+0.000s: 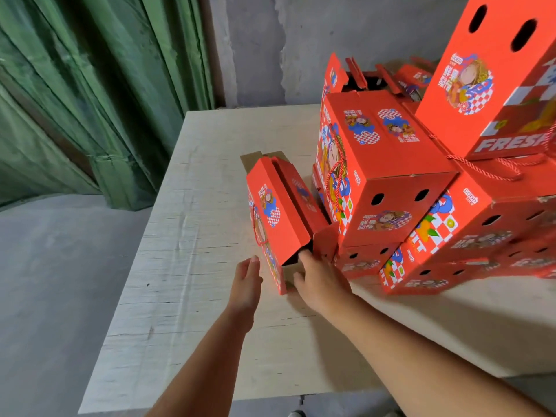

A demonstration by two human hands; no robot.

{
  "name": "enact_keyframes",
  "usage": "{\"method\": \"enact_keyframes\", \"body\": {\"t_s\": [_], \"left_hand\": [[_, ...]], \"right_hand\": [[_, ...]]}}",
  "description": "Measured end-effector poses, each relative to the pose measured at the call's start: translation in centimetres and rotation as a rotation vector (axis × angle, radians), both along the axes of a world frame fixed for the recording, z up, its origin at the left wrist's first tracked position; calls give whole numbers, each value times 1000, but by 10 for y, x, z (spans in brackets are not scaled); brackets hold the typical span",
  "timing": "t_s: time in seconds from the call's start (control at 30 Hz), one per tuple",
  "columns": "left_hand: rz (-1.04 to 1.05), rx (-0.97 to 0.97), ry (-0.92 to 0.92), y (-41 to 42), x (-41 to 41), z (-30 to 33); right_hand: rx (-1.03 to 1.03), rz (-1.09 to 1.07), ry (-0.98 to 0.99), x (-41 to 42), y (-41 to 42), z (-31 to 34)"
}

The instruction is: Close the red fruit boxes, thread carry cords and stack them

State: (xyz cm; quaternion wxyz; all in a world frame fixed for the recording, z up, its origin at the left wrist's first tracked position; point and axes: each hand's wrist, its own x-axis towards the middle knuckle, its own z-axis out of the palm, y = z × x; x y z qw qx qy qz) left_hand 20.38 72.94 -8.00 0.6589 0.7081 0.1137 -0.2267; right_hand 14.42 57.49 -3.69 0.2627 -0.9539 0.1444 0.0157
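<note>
- Head view: open red box (278,218) stands on worktop (192,266), just left of stacked closed boxes (388,176).
- Left hand (246,284), fingers straight and holding nothing, is beside the box's near left corner.
- Right hand (319,281): fingertips at the box's open near end; grip unclear.

Both forearms (406,341) are bare, without sleeves.

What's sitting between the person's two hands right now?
In the head view, the near end of the half-open red box stands between the left hand and the right hand, its end flaps not yet shut.
</note>
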Motion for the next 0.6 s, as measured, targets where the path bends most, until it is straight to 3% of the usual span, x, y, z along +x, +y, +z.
{"method": "enact_keyframes", "body": {"t_s": [0.17, 0.23, 0.4, 0.6], "left_hand": [[285, -111, 37, 32, 9, -7], [278, -186, 53, 33, 6, -9], [-11, -83, -90, 18, -36, -24], [-420, -215, 41, -32, -92, -4]], "right_hand": [[15, -55, 22, -92, -24, -2], [-9, -153, 58, -123, -47, -5], [-138, -255, 124, -181, -100, -19], [5, -285, 33, -238, -188, -23]]}}
